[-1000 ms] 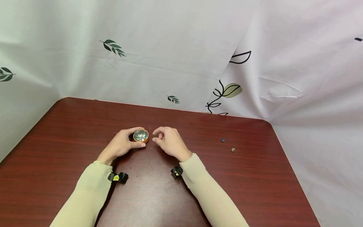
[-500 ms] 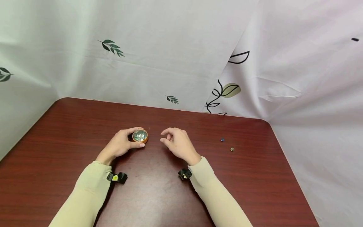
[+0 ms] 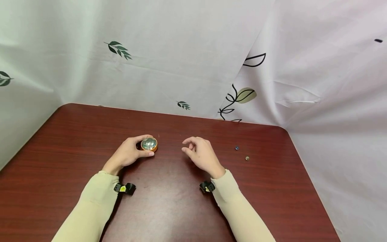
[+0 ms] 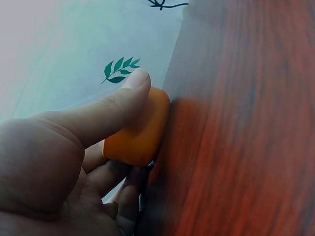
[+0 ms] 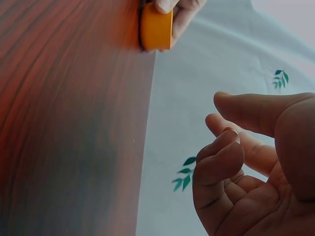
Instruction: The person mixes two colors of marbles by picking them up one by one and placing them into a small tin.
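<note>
My left hand (image 3: 128,152) grips a small round orange container (image 3: 149,144) by its sides, thumb nearest me. Its round top looks glassy, with greenish, shiny bits; whether these lie under a lid cannot be told. In the left wrist view, the thumb presses on the container's smooth orange wall (image 4: 142,130), low on the table. Off to the right, my right hand (image 3: 202,154) hovers with loosely curled fingers and nothing between them. Further right lie a tiny round blue piece (image 3: 237,148) and a tiny round gold-coloured piece (image 3: 247,158), apart from each other.
The dark red wooden table (image 3: 169,215) has rounded far corners. A pale cloth (image 3: 169,60) with a leaf print hangs behind it and along both sides. Black cameras sit at both wrists, the left camera (image 3: 125,188) and the right camera (image 3: 207,187).
My right hand has moved rightwards, away from the orange container and towards the two tiny pieces. The left hand keeps its grip on the container in the same place.
</note>
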The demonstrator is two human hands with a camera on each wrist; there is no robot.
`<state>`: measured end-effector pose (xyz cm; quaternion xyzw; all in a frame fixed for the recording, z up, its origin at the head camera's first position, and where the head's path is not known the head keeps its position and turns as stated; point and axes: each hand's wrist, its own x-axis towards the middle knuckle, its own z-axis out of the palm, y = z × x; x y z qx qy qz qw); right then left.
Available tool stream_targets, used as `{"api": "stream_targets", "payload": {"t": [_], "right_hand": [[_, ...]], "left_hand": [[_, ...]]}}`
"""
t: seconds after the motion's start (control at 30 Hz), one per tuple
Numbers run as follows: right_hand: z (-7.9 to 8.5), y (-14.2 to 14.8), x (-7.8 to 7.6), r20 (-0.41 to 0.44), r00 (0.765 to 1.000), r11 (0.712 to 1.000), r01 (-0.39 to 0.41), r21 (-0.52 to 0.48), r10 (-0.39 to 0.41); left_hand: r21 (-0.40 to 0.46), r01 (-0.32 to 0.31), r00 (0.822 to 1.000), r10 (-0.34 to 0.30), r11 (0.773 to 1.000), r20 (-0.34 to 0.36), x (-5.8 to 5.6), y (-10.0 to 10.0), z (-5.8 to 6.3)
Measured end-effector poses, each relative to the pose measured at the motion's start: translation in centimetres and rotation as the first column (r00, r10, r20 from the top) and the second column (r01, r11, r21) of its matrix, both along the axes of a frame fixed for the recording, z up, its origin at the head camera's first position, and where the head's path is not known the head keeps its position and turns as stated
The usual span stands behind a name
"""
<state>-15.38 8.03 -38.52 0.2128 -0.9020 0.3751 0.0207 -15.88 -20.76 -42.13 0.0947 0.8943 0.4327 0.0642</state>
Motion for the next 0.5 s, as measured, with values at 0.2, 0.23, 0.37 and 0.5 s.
{"api": "stream_targets", "payload": {"t": [0.2,0.23,0.37,0.5], "right_hand": [[0.1,1.7,0.3,-0.005,0.999,0.999,0.033,-0.001,-0.033],[0.1,1.9,0.3,-0.004,0.999,0.999,0.039,0.0,-0.039],[0.1,3.0,0.4,-0.004,0.998,0.998,0.062,0.007,-0.062],[0.1,4.2,0.6,-0.016,0.996,0.997,0.082,0.01,-0.082]], "left_hand": [[0.004,-0.012,1.0,0.012,1.0,0.013,0.0,0.1,0.1],[0.003,-0.013,1.0,0.013,1.0,0.013,0.0,0.1,0.1],[0.003,-0.008,1.0,0.008,1.0,0.013,0.0,0.1,0.2],[0.004,-0.008,1.0,0.008,1.0,0.011,0.0,0.2,0.1]]}}
